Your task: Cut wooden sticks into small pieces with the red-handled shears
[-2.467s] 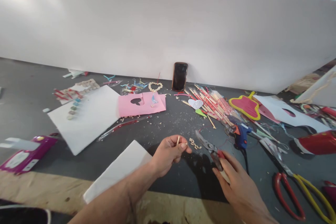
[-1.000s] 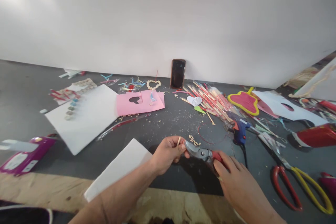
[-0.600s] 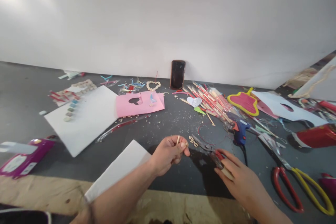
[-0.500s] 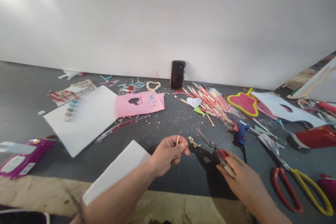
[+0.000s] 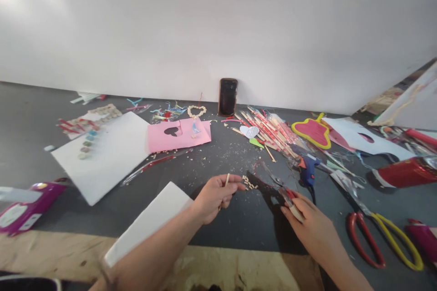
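My left hand (image 5: 218, 195) is closed in a pinch around a thin wooden stick (image 5: 227, 179), whose short end rises above the fingers. Just past my left fingertips lies a small pile of cut wooden bits (image 5: 249, 183) on the dark tabletop. My right hand (image 5: 305, 220) grips hand cutters (image 5: 290, 202) with red and pale handles. Their metal jaws point up and left, near the wooden bits and apart from the stick; whether the jaws are parted is hard to see.
Big scissors (image 5: 370, 213) and a blue glue gun (image 5: 309, 168) lie right. Behind are patterned sticks (image 5: 264, 129) and a standing phone (image 5: 228, 97). Left are a pink paper piece (image 5: 159, 138), white boards (image 5: 102, 159) and a purple device (image 5: 32, 204). A white panel (image 5: 153, 41) rises behind.
A small bit at my left fingertips no longer shows there, and those fingers have straightened somewhat toward the pile. My right hand keeps the cutters in nearly the same place. The view has shifted slightly.
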A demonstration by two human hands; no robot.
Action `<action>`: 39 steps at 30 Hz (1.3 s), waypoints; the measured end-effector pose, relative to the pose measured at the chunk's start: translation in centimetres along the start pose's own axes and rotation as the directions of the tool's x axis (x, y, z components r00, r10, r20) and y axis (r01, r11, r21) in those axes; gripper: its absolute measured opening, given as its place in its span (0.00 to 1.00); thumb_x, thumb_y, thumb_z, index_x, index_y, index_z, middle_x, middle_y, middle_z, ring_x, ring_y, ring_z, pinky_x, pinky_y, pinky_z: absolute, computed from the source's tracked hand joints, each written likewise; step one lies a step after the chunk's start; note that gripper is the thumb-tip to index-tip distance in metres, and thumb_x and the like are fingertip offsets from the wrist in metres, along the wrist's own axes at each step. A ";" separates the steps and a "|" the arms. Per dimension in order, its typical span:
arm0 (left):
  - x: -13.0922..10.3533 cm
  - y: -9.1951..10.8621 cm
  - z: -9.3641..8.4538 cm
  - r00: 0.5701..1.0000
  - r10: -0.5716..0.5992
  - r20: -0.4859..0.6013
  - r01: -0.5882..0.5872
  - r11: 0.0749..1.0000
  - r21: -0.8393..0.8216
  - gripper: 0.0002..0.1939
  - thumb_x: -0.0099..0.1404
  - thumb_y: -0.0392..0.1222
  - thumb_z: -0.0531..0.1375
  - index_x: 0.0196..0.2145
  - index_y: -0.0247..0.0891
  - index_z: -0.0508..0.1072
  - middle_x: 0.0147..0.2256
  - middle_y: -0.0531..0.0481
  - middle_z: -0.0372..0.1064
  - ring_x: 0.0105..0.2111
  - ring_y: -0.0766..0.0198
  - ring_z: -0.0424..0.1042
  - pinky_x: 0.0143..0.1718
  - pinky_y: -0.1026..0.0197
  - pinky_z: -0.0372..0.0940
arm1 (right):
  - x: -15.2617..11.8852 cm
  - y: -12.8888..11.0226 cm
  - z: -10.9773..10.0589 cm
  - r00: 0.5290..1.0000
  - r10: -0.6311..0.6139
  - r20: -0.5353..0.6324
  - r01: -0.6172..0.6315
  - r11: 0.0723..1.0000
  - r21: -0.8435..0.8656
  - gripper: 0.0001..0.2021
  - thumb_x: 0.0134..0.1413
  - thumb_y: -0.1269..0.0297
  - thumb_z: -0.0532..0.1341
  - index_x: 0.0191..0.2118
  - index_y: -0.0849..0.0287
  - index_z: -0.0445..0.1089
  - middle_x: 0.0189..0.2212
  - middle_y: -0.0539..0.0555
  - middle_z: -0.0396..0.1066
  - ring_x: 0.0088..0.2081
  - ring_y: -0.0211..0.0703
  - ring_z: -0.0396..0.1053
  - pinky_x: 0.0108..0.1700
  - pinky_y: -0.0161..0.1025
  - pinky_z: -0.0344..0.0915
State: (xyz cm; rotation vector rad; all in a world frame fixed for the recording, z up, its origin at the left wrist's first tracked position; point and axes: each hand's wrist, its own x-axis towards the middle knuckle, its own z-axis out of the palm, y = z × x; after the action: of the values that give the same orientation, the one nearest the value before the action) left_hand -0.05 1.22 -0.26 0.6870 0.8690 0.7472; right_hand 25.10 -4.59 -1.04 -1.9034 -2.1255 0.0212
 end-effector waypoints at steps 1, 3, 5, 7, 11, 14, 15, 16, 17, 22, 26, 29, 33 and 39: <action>0.0 0.0 0.0 1.000 0.015 -0.016 -0.015 1.000 -0.015 0.17 0.55 0.44 0.61 0.40 0.33 0.67 0.34 0.46 0.69 0.16 0.80 0.45 0.17 0.68 0.38 | -0.1 0.0 -0.1 1.000 0.021 0.006 -0.021 1.000 0.020 0.10 0.53 0.56 0.54 0.31 0.54 0.67 0.42 0.55 0.71 0.38 0.44 0.72 0.33 0.36 0.68; 0.0 0.1 -0.1 0.996 0.056 -0.067 -0.060 0.996 -0.064 0.17 0.56 0.46 0.60 0.41 0.34 0.67 0.33 0.47 0.68 0.16 0.79 0.46 0.17 0.69 0.40 | -0.2 0.0 -0.6 0.998 0.066 0.018 -0.068 0.994 0.090 0.11 0.53 0.55 0.54 0.31 0.55 0.67 0.41 0.56 0.72 0.38 0.45 0.72 0.35 0.38 0.68; 0.1 0.2 -0.1 0.990 0.082 -0.114 -0.097 0.987 -0.126 0.18 0.58 0.48 0.59 0.42 0.34 0.67 0.32 0.47 0.67 0.18 0.77 0.49 0.18 0.70 0.42 | 0.0 -0.2 -1.2 0.992 0.115 0.044 -0.122 0.971 0.204 0.11 0.52 0.54 0.55 0.34 0.55 0.68 0.39 0.56 0.73 0.38 0.45 0.72 0.37 0.38 0.68; 0.1 0.2 -0.1 0.989 0.086 -0.121 -0.107 0.977 -0.183 0.18 0.59 0.47 0.58 0.42 0.32 0.68 0.32 0.46 0.67 0.20 0.76 0.52 0.19 0.70 0.46 | 0.5 -0.6 -1.9 0.985 0.144 0.097 -0.169 0.926 0.337 0.15 0.52 0.55 0.55 0.42 0.56 0.66 0.39 0.56 0.73 0.39 0.44 0.72 0.39 0.37 0.68; 0.2 0.1 -0.1 0.994 0.070 -0.088 -0.086 0.978 -0.191 0.17 0.59 0.46 0.58 0.41 0.31 0.70 0.32 0.46 0.65 0.22 0.75 0.54 0.21 0.69 0.49 | 2.9 -1.2 -2.7 0.990 0.094 0.108 -0.134 0.878 0.459 0.18 0.55 0.57 0.53 0.50 0.56 0.60 0.44 0.55 0.71 0.42 0.42 0.70 0.41 0.36 0.67; 0.3 0.0 -0.1 0.996 0.073 -0.046 -0.080 0.983 -0.165 0.17 0.57 0.46 0.61 0.40 0.31 0.71 0.28 0.49 0.64 0.20 0.76 0.53 0.20 0.69 0.47 | 5.1 -1.1 -2.0 0.999 0.024 0.027 -0.031 0.966 0.258 0.14 0.54 0.59 0.54 0.45 0.57 0.62 0.45 0.56 0.69 0.44 0.44 0.69 0.42 0.38 0.66; 0.3 0.0 -0.2 0.996 0.077 -0.034 -0.081 0.984 -0.158 0.17 0.56 0.46 0.61 0.40 0.31 0.70 0.27 0.50 0.63 0.20 0.76 0.53 0.20 0.69 0.46 | 5.6 -1.0 -1.5 1.000 -0.004 0.008 0.003 0.989 0.147 0.12 0.53 0.61 0.54 0.43 0.57 0.63 0.46 0.57 0.68 0.44 0.46 0.69 0.41 0.40 0.66; 0.3 0.0 -0.2 0.997 0.079 -0.027 -0.082 0.985 -0.150 0.17 0.56 0.46 0.61 0.40 0.32 0.70 0.26 0.50 0.63 0.20 0.76 0.53 0.20 0.69 0.46 | 6.1 -0.8 -1.0 1.000 -0.031 -0.005 0.031 0.999 0.045 0.10 0.52 0.62 0.55 0.41 0.57 0.64 0.47 0.57 0.67 0.44 0.47 0.68 0.40 0.41 0.66; 0.3 0.0 -0.2 0.997 0.080 -0.021 -0.082 0.987 -0.141 0.17 0.56 0.46 0.61 0.40 0.32 0.69 0.26 0.50 0.64 0.19 0.76 0.53 0.20 0.69 0.46 | 6.3 -0.6 -0.6 0.999 -0.053 -0.009 0.053 0.998 -0.032 0.10 0.51 0.63 0.55 0.40 0.57 0.64 0.48 0.57 0.66 0.44 0.48 0.68 0.39 0.42 0.66; 0.2 0.0 -0.2 0.997 0.075 0.006 -0.073 0.987 -0.145 0.13 0.56 0.45 0.60 0.36 0.35 0.65 0.26 0.50 0.66 0.18 0.76 0.51 0.19 0.70 0.44 | 6.6 -0.5 0.1 0.994 -0.113 -0.007 0.112 0.988 -0.109 0.14 0.51 0.61 0.57 0.44 0.58 0.63 0.45 0.57 0.67 0.46 0.51 0.64 0.43 0.46 0.63; 0.3 -0.3 -0.1 0.999 0.037 0.035 -0.032 0.990 -0.138 0.13 0.57 0.44 0.60 0.36 0.34 0.64 0.27 0.50 0.66 0.18 0.77 0.50 0.19 0.71 0.43 | 6.8 -2.3 -0.8 0.966 -0.258 0.023 0.259 0.964 -0.066 0.08 0.54 0.64 0.56 0.40 0.54 0.67 0.44 0.54 0.68 0.47 0.47 0.61 0.48 0.47 0.58; 0.2 -0.3 0.0 0.999 0.012 0.034 -0.008 0.993 -0.115 0.13 0.57 0.44 0.60 0.36 0.35 0.64 0.27 0.50 0.66 0.18 0.77 0.50 0.18 0.71 0.42 | 7.1 -4.1 -0.7 0.933 -0.341 0.110 0.339 0.940 0.043 0.05 0.52 0.68 0.57 0.34 0.53 0.69 0.34 0.50 0.70 0.41 0.43 0.63 0.46 0.43 0.59; 0.0 -0.1 0.2 0.998 -0.013 0.054 0.018 0.995 -0.100 0.13 0.56 0.45 0.61 0.34 0.35 0.64 0.27 0.50 0.66 0.18 0.77 0.49 0.18 0.71 0.40 | 7.2 -4.8 -0.1 0.935 -0.344 0.082 0.340 0.938 0.067 0.07 0.52 0.71 0.56 0.27 0.56 0.68 0.30 0.51 0.70 0.37 0.42 0.65 0.43 0.43 0.61; -0.4 -0.1 0.7 0.992 -0.088 0.090 0.091 0.995 -0.034 0.15 0.55 0.48 0.61 0.33 0.35 0.65 0.27 0.51 0.65 0.17 0.77 0.50 0.16 0.70 0.37 | 6.0 -4.7 -0.6 0.959 -0.274 -0.071 0.283 0.921 0.266 0.06 0.57 0.67 0.51 0.35 0.56 0.65 0.31 0.51 0.70 0.33 0.38 0.68 0.35 0.34 0.65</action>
State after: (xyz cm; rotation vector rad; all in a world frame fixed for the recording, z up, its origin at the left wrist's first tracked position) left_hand 0.40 0.71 0.08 0.6383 0.7982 0.6466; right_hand 20.18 0.51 1.71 -1.4265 -2.2191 0.2128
